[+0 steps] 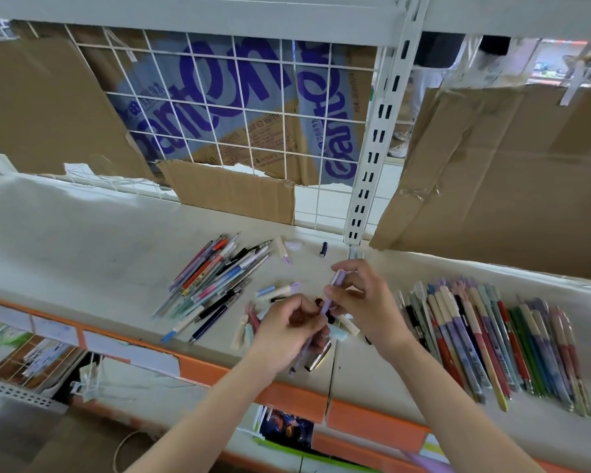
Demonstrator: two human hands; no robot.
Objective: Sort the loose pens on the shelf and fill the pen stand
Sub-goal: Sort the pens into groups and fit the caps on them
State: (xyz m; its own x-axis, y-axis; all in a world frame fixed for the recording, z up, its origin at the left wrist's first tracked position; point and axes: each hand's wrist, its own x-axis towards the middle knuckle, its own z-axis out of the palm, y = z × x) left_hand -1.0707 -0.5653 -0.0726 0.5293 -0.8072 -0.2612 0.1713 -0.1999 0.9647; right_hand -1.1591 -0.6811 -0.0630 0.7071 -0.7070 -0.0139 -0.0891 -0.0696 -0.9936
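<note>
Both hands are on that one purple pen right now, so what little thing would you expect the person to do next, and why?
Probably lay the purple pen on the sorted row of pens at the right. Both the left hand and the right hand pinch it above the shelf. That row holds similar pastel pens, unlike the mixed pile at the left.

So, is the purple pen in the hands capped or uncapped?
Cannot tell: both hands grip the purple pen, the right hand at its upper end, fingers covering any cap joint.

Lilac pen (329,303) tilted, pinched between fingers (342,291) of both hands. Loose pen pile (215,278) lies left of fingers; sorted pen row (492,336) right, on shelf (82,240).
</note>
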